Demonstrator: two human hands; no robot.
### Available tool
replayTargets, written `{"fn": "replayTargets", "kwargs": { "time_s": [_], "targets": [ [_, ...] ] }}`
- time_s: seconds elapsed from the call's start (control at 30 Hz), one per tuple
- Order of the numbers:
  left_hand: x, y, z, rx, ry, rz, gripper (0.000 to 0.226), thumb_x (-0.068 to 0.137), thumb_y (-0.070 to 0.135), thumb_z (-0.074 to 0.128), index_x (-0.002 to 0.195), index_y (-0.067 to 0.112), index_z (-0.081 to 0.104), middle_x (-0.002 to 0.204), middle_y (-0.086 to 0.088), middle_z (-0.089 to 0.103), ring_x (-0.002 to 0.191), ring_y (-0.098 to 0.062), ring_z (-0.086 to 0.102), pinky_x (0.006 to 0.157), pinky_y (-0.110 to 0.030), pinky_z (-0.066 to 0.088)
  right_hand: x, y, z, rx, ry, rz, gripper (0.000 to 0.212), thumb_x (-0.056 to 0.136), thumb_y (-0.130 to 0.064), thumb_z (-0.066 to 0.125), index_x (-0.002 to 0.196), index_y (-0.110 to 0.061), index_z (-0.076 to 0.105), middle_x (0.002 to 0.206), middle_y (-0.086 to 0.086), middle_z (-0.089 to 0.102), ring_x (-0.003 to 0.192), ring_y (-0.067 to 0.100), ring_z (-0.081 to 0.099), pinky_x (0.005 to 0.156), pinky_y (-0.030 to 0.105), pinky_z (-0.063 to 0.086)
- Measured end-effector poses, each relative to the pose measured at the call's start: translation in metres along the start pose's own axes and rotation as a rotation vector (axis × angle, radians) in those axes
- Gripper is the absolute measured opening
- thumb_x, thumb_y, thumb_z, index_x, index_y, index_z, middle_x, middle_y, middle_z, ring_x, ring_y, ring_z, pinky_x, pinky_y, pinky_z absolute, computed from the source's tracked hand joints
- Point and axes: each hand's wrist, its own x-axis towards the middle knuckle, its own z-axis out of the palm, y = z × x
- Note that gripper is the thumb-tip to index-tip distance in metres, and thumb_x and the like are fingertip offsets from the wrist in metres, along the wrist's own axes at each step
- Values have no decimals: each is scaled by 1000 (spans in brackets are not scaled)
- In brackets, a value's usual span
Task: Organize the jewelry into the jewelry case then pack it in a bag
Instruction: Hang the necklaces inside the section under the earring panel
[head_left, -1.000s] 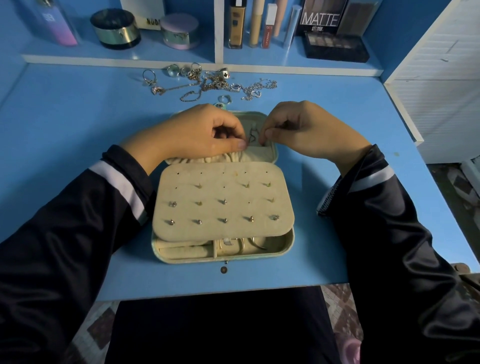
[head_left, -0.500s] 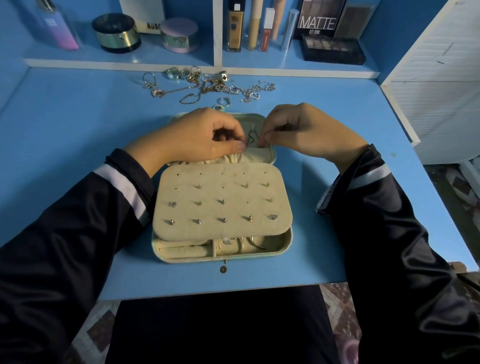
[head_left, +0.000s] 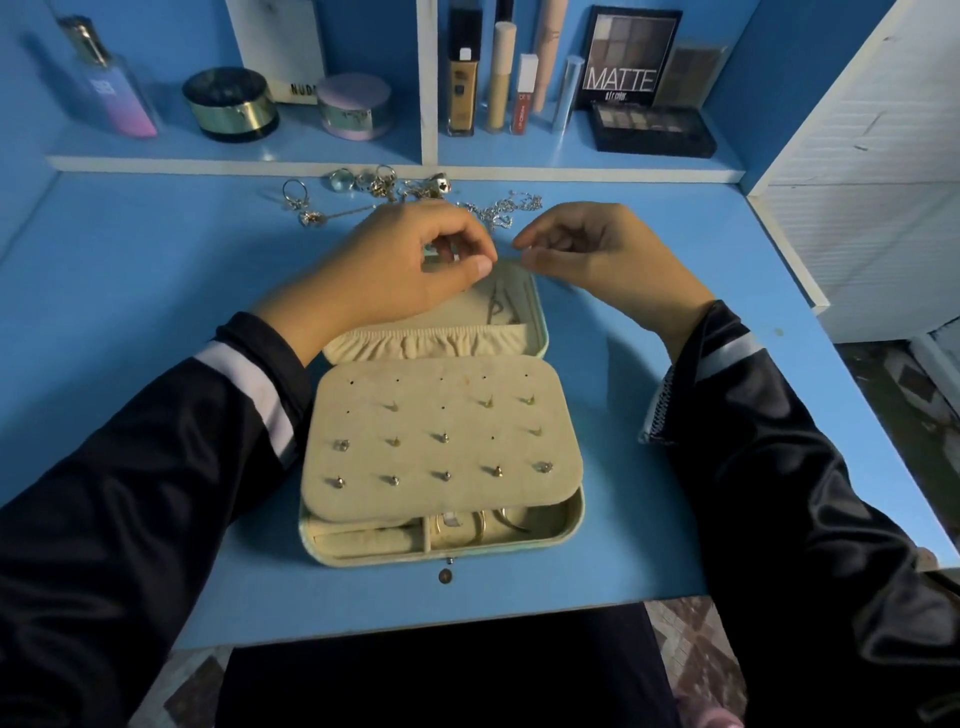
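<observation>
Jewelry is split between two places. Small stud earrings (head_left: 445, 475) are seen pinned in rows on the beige panel (head_left: 441, 436) that lies over the lower half of the open jewelry case (head_left: 569, 519), and thin pieces are seen in the compartments beneath its near edge. The case rests near the front middle of the blue desk (head_left: 130, 270), its lid (head_left: 537, 322) laid flat behind, with a gathered pocket (head_left: 426, 340) across it. Above the lid's far edge, the left hand (head_left: 400, 265) is held with fingers curled and thumb pressed to fingertips; whether anything is pinched cannot be told. The right hand (head_left: 597, 249) is likewise curled, thumb meeting forefinger, its contents too small to make out. Behind both hands, loose rings and chains (head_left: 395, 192) are heaped by the shelf (head_left: 311, 161), on which cosmetics are stood.
</observation>
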Motion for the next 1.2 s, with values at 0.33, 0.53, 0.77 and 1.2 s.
{"fn": "replayTargets", "kwargs": {
  "time_s": [0.33, 0.53, 0.77, 1.2],
  "targets": [
    [48, -43, -2, 221, -12, -41, 22, 94, 26, 64, 114, 20, 70, 110, 1, 64, 100, -10, 56, 85, -23, 39, 56, 23, 3, -278, 157, 65, 17, 85, -18, 73, 101, -13, 74, 76, -4, 63, 60, -2, 52, 57, 6, 38],
    [57, -50, 0, 239, -13, -48, 25, 90, 21, 69, 114, 14, 71, 110, -3, 65, 100, -17, 59, 89, -26, 43, 67, 20, 6, -362, 122, 4, 15, 82, -14, 75, 96, -9, 76, 78, 2, 62, 58, 3, 48, 54, 9, 38],
    [59, -51, 0, 220, 2, -38, 24, 89, 20, 70, 111, 13, 73, 106, -1, 64, 97, -15, 59, 84, -20, 40, 67, 23, 9, -547, 150, -184, 13, 88, -7, 62, 94, -5, 74, 84, 5, 60, 77, 12, 44, 67, 15, 27],
    [63, -33, -4, -138, 139, -174, 20, 85, 29, 76, 104, 22, 73, 100, 12, 72, 92, -9, 68, 88, -28, 54, 62, -13, -3, -352, 344, -186, 11, 90, -10, 61, 87, -6, 71, 71, -16, 52, 64, -9, 48, 62, 6, 35]
  ]
}}
